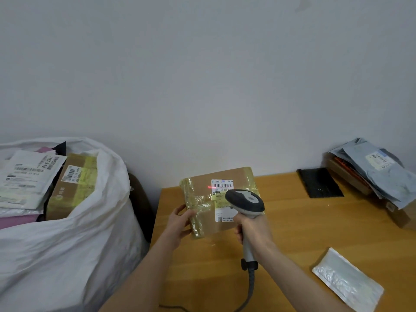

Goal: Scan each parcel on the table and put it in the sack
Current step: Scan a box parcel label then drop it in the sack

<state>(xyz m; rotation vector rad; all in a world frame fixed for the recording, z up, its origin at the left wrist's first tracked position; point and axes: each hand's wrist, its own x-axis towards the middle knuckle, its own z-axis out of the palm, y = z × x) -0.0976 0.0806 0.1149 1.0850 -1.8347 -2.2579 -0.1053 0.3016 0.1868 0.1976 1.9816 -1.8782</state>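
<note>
Box (200,183) centre frame, at the desk's (292,233) far left corner. Left hand (180,224) grips its left side. Right hand (249,228) clasps scanner (245,200), red line on the label's left edge. Sack (90,233) at frame left, mouth open; left hand nearer, likely carrier.

Parcel label (221,185) print illegibly small

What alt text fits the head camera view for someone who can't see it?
A person's right hand aims a barcode scanner at the label on a taped cardboard box, which the left hand holds at the left end of the wooden table. A full white sack stands to the left; other parcels lie at far right.
</note>
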